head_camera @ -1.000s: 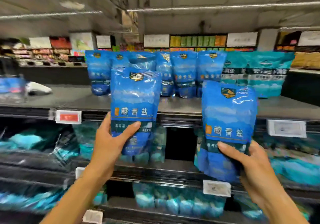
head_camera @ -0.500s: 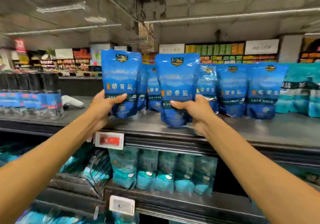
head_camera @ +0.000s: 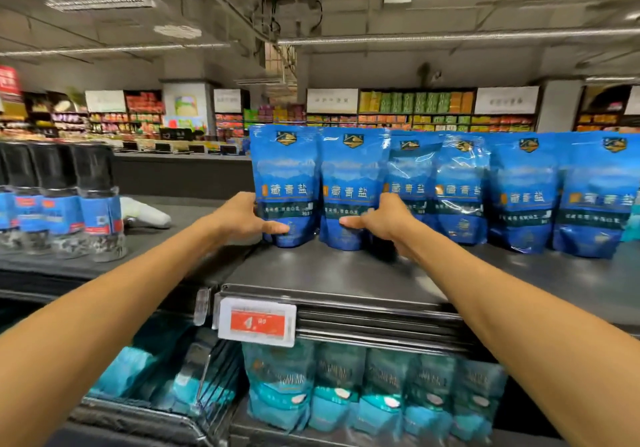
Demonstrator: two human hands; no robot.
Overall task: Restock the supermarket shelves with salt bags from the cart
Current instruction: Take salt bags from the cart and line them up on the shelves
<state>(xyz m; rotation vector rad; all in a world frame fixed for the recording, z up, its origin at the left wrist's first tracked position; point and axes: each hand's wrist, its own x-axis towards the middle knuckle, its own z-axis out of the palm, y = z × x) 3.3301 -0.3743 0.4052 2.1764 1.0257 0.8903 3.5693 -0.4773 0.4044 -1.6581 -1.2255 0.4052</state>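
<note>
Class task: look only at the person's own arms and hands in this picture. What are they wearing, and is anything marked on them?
Both forearms are bare right up to the picture's edge; no sleeve shows. The left hand and the right hand wear no gloves. No watch, bracelet, ring or marking can be made out on either wrist or hand.

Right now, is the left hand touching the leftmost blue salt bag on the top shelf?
Touching. In the head view the left hand grips the leftmost blue salt bag, thumb across its lower front.
</note>
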